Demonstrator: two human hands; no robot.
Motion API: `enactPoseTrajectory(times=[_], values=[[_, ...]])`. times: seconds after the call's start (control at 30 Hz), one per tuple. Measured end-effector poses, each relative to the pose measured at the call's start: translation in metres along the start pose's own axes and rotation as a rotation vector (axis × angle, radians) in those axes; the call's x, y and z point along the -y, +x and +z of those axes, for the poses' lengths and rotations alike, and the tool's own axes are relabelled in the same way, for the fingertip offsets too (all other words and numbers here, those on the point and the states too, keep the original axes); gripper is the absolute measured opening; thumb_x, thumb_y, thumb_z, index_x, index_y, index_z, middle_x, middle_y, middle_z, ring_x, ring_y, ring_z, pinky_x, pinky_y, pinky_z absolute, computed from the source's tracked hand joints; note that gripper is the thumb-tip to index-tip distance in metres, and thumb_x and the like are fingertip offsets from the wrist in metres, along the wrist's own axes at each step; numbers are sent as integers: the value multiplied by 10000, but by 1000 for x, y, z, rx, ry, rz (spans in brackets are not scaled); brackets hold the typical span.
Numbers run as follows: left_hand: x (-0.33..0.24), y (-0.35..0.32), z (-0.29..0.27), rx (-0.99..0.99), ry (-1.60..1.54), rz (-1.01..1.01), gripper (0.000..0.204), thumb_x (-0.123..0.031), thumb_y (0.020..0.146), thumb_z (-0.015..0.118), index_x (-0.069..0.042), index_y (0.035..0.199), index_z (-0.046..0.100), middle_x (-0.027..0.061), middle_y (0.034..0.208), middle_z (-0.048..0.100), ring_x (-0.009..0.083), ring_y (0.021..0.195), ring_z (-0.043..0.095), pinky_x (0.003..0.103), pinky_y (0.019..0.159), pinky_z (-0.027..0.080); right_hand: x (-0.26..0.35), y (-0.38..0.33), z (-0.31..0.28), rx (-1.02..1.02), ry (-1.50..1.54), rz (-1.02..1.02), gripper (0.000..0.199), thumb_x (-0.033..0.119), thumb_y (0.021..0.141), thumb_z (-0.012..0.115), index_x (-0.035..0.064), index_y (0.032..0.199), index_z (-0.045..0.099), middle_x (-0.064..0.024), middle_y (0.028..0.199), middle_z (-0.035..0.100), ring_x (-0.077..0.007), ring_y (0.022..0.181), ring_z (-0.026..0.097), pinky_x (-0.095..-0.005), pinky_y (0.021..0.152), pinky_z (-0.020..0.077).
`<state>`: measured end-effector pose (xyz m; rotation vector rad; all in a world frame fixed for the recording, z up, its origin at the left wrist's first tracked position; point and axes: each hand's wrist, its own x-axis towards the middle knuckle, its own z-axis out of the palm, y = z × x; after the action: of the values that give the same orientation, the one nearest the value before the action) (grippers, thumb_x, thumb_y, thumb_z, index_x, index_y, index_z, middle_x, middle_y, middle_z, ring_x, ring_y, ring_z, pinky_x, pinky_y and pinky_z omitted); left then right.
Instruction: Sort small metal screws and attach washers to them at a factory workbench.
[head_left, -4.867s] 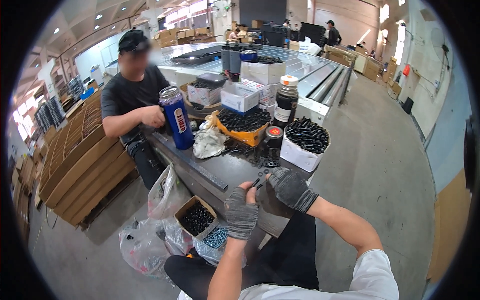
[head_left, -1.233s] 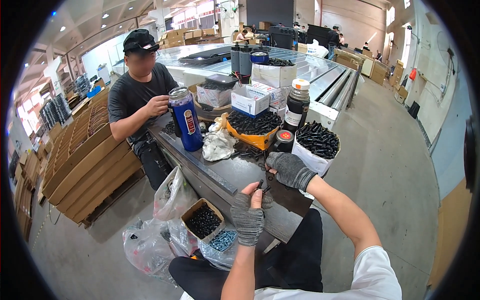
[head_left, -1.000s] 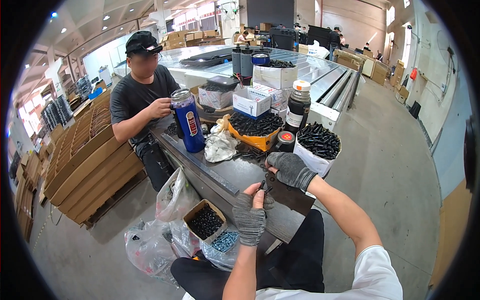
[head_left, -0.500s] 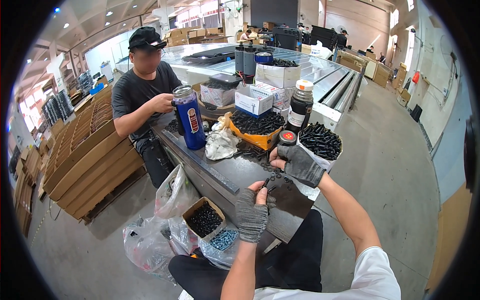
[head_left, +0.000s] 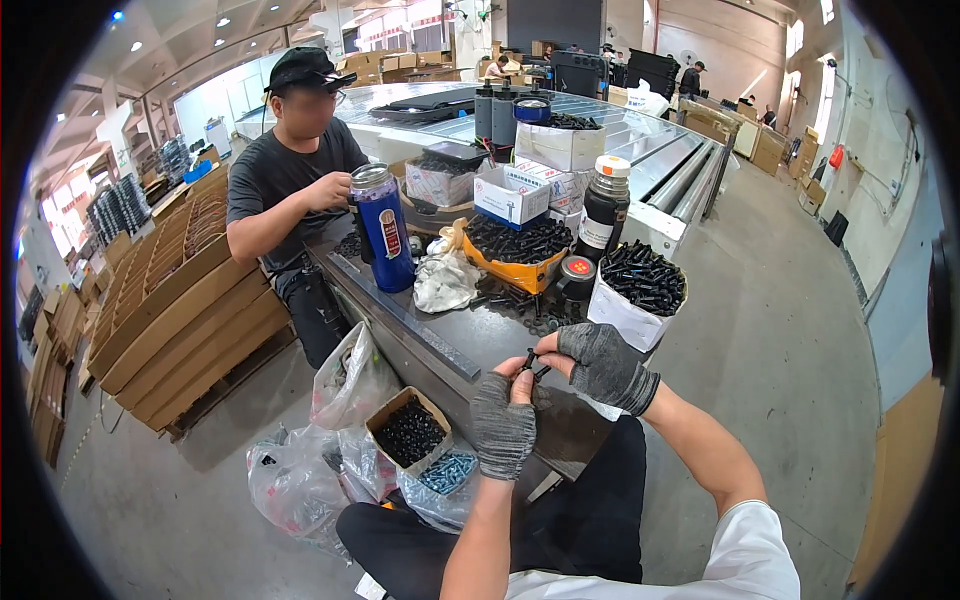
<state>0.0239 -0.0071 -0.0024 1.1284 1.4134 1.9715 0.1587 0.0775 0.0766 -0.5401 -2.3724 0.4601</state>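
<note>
Holding what look like at least two slim black bolts (head_left: 530, 357) in our left hand (head_left: 503, 418), we pinch them between the bare thumb and fingertips, just above the near part of the table (head_left: 465, 325). Our right hand (head_left: 598, 366) meets them from the other side, its thumb and fingers drawn together at the bolts; whether they grasp one or some smaller part is too fine to tell.

Each bolt should be light, rigid and hard to damage, though its narrow, smooth-looking body could roll or slip in our fingers. We judge the middle of the shank the best place to pinch, leaving the ends free. Our grey gloves (head_left: 491, 446) leave the fingertips uncovered, which should help us feel such small pieces.

Our left forearm rises from the lower edge almost upright, the wrist fairly straight and the thumb uppermost. Our right arm bends at the elbow and slants in from the lower right, knuckles up, fingers pointing left.

Just beyond our hands lie small dark washers (head_left: 541, 325); more black bolts fill a white box (head_left: 627, 315) near our right hand and an orange bag (head_left: 512, 271) farther back.
</note>
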Motion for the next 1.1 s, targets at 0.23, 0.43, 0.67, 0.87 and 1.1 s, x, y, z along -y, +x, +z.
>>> enactPoseTrajectory(times=[0.23, 0.43, 0.67, 0.87, 1.1], values=[[1, -1, 1, -40, -61, -10, 196, -93, 946, 654, 31, 1098, 659, 101, 914, 685, 155, 818, 645, 292, 751, 518, -9, 0, -1, -79, -62, -100, 179, 105, 898, 687, 46, 1066, 700, -99, 914, 731, -204, 813, 706, -314, 720, 546], [4, -2, 0, -53, -26, 3, 188, -70, 959, 641, 25, 1121, 641, 71, 936, 674, 121, 844, 638, 260, 754, 522, -5, -4, -8, 182, 571, 509, 206, 182, 937, 682, 27, 1071, 698, -8, 875, 698, -82, 799, 630, -253, 722, 515], [7, -2, 1, -86, -71, -18, 207, -95, 951, 653, 22, 1121, 648, 85, 948, 679, 148, 870, 640, 283, 780, 515, 9, -11, 10, 15, 495, 477, 190, 177, 935, 675, 21, 1039, 705, -39, 891, 684, -122, 828, 633, -291, 759, 509], [-2, -4, -1, -115, -80, -27, 199, -73, 950, 647, 24, 1124, 644, 71, 931, 677, 130, 872, 630, 270, 782, 514, 17, -12, 23, -136, 38, 31, 186, 104, 915, 658, 18, 1079, 679, -100, 888, 631, -233, 824, 622, -344, 737, 497], [-16, -14, -4, -52, -96, 6, 235, -125, 979, 610, 15, 1164, 642, 152, 995, 698, 206, 909, 668, 325, 823, 522, 25, -1, 26, -149, 105, 6, 178, -8, 861, 623, 15, 1033, 663, -109, 883, 637, -231, 807, 628, -330, 736, 497]])
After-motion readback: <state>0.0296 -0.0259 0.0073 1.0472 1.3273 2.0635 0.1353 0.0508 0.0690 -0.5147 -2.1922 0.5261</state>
